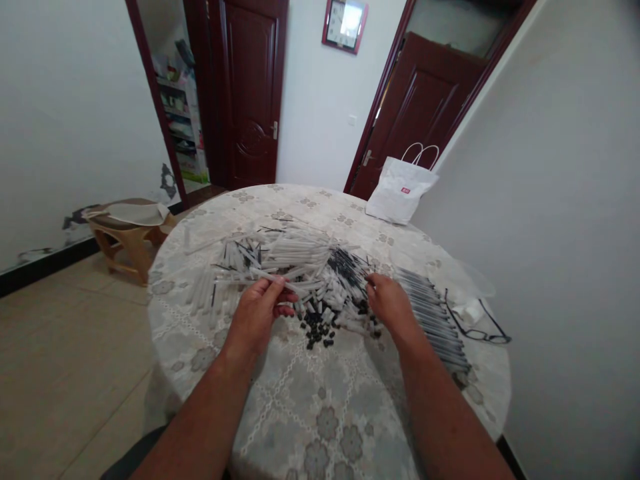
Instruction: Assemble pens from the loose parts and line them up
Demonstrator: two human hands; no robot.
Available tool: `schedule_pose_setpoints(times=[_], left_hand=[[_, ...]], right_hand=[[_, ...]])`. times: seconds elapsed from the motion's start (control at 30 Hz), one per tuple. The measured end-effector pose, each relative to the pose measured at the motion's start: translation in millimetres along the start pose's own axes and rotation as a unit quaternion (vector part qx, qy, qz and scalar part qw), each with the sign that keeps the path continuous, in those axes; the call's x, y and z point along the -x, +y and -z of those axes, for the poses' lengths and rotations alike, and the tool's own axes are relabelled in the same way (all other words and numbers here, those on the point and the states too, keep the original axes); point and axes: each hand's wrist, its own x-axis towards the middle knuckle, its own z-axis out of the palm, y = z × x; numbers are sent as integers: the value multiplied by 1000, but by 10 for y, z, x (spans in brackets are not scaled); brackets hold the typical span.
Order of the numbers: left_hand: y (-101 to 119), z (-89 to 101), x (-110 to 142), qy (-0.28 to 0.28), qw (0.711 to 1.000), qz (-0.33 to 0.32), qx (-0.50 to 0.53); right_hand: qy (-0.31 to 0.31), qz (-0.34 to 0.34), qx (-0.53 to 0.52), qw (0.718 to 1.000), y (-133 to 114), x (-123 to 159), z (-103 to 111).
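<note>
Centre frame, the left hand pinches a white tube; the right hand reaches the dark rods, its grip unclear. Picking seems underway, calling for fine fingertip control.

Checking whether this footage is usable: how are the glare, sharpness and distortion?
In the head view, a bright reflection hides part of the wall clock; in the head view, the small black pieces look soft-edged; also in the head view, the door behind the white bag leans steeply, perhaps from wide-angle distortion or camera tilt.
</note>
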Motion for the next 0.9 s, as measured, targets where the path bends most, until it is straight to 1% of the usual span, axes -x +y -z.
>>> schedule_pose_setpoints(times=[0.07, 0.1, 0.2, 0.33, 0.53, 0.63, 0.7, 0.73, 0.83, 0.9], left_hand=[[-3, -3, -9, 5, 1000, 1, 17], [-3, -8, -9, 6, 1000, 2, 20], [0, -23, -1, 4, 1000, 8, 15], [2, -26, 15, 3, 1000, 19, -6], [-5, -13, 10, 7, 1000, 9, -8], [-10, -15, 8, 9, 1000, 9, -1], [-6, -28, 18, 7, 1000, 15, 8], [-2, -37, 26, 3, 1000, 19, 16], [16, -64, 51, -7, 998, 32, 59], [25, -70, 58, -15, 995, 31, 90]], right_hand=[[-31, -43, 45, 998, 142, -56, -71], [-43, -49, 53, 996, 174, -65, -115], [-62, -38, 50, 996, 166, -55, -257], [-59, -15, 21, 998, 99, -57, -378], [-52, 3, -3, 999, 102, -38, -366], [-37, 1, 7, 999, 110, 6, -344], [-11, -4, 30, 999, 112, 33, -315], [12, -6, 41, 999, 111, 44, -291], [118, 9, 35, 992, 95, 80, -172], [194, 44, -26, 980, 61, 122, -77]])
